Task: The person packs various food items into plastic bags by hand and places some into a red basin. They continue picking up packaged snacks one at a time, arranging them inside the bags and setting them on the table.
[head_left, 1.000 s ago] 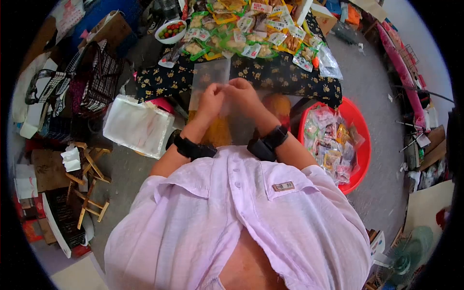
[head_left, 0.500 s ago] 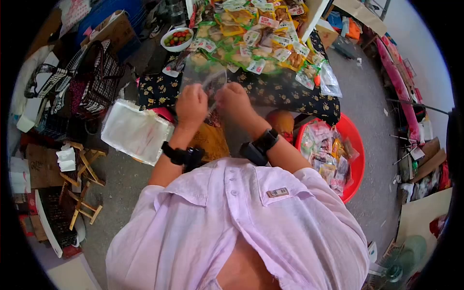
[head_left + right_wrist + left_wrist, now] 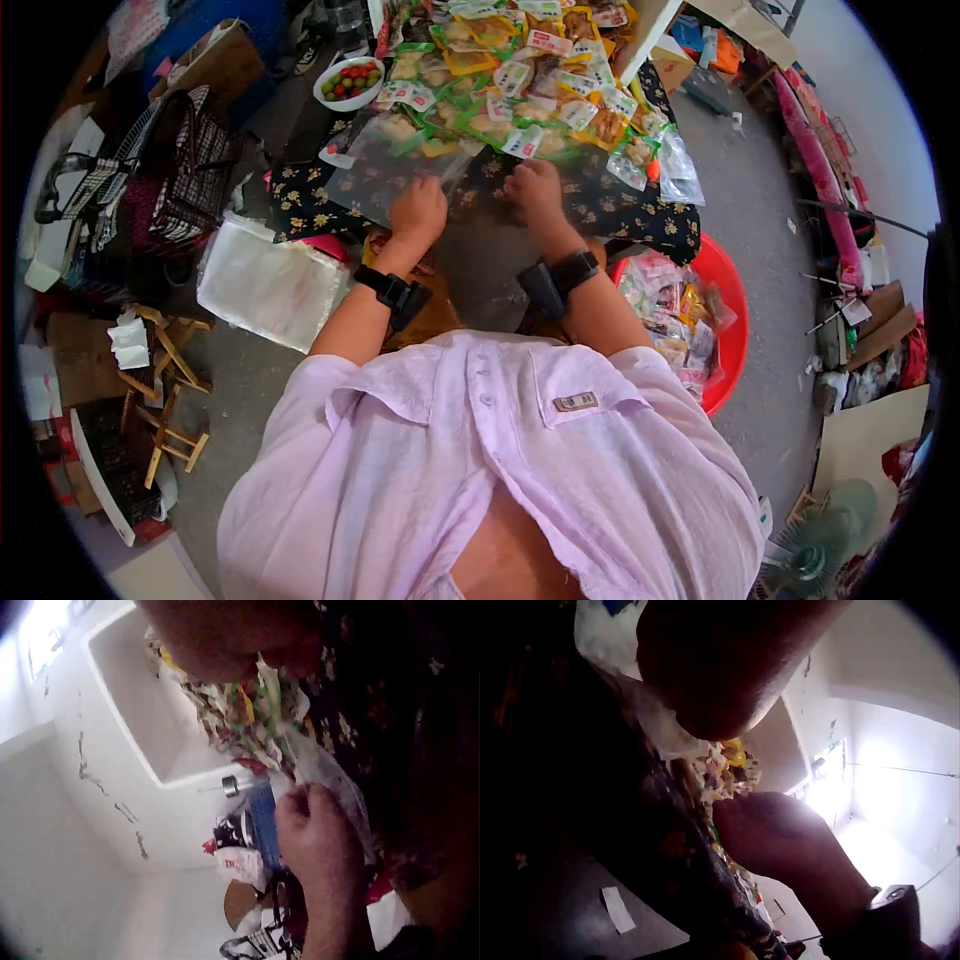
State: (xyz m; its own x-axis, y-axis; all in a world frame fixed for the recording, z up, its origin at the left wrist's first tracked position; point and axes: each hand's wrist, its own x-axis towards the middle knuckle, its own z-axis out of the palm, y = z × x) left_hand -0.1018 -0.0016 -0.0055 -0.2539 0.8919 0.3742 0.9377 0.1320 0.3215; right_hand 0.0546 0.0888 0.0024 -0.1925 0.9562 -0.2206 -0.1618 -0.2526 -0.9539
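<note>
My left hand (image 3: 418, 212) pinches the edge of a clear plastic bag (image 3: 368, 180). The bag spreads left and forward over the table's front edge. In the right wrist view, that hand's thumb and fingertips meet at the edge of the bag (image 3: 334, 776). Apart from it, my right hand (image 3: 540, 195) is above the dark flowered cloth (image 3: 480, 185), just short of the heap of food packets (image 3: 520, 105). Its fingers look bent, but I cannot tell whether they hold anything. The packets have green and yellow edges and white labels.
A white bowl of red and green fruit (image 3: 348, 98) stands left of the packets. On the lower left is a stack of clear bags (image 3: 270, 285). A red tub (image 3: 735, 330) with packed bags sits on the floor to the right. Folding wooden stools (image 3: 165, 400) stand further left.
Both hands were together at the bag's edge, then parted. The left hand keeps the bag, which has swung left and lies flatter. The right hand has moved right and away from it.
</note>
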